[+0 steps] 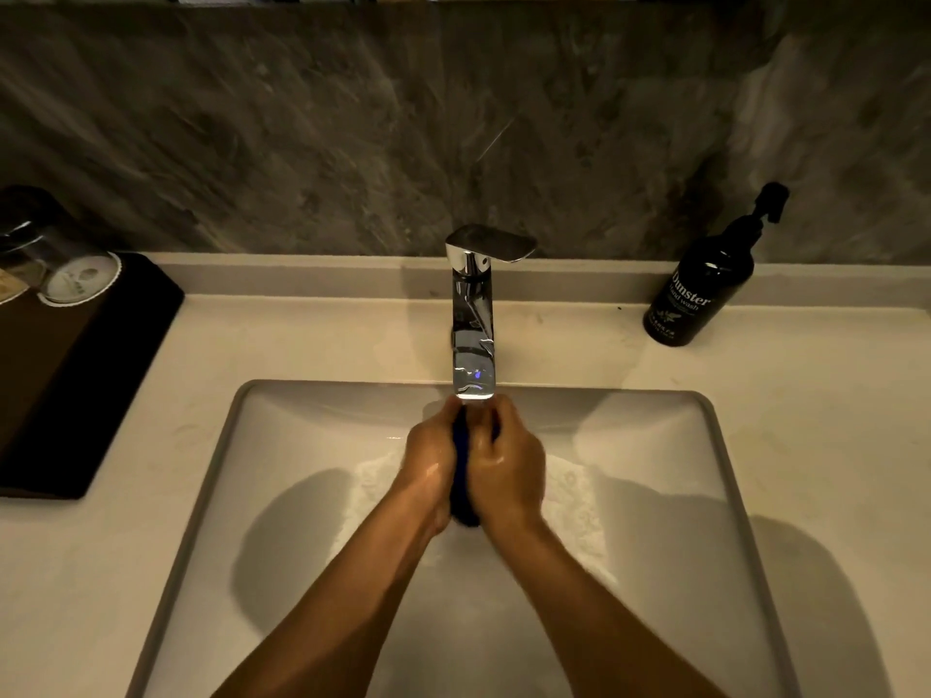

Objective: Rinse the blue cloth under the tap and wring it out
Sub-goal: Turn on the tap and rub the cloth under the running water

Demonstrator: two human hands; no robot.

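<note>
The blue cloth (461,476) is bunched up into a tight roll, right under the end of the tap (473,340). Only a thin dark blue strip of it shows, because both hands are wrapped around it. It sits just below the tap so the water can land on it and soak through.

The left hand (428,466) is closed around the cloth on its left side. The right hand (506,466) is closed around it on the other side, with the fingers curled over the top. The two hands press close together, almost touching. Both look wet and shiny. Holding the cloth from both sides like this lets the person squeeze and rub it, and I think it would also let them twist it to push the water out.

Below the tap, the sink (695,445) catches the water. White, bubbly water spreads over the bottom of it under the hands. The hands stay over the sink so nothing drips on the counter (312,340).

Right of the tap, well apart from it, a black soap bottle (705,279) stands on the counter by the wall. Left of the tap, also far off, a dark tray (75,375) holds upside-down glasses (55,264), out of the way of splashes.

I think the rinsing is under way and the hard squeeze comes next.
</note>
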